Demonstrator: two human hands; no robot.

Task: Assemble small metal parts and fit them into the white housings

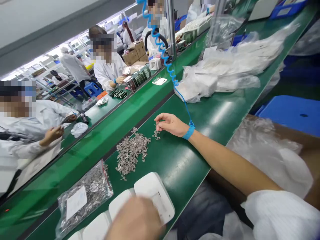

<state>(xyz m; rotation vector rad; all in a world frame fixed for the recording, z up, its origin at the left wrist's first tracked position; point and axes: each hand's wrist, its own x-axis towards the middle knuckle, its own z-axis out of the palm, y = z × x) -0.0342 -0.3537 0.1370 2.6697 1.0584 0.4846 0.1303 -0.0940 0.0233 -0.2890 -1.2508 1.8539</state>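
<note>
Small clump of metal clips [156, 134] on green desk [180, 163], directly under right hand [170, 124]; fingers curled down, pinching at clips. Main clip pile [131, 151] just beside, toward left hand [136, 220]. Left hand blurred over white housing [155, 195]; finger state indeterminable. Right hand nearer.

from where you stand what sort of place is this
Most likely an electronics assembly line: a long green bench with a pile of small metal parts, white plastic housings, and white-coated workers seated opposite.
</note>
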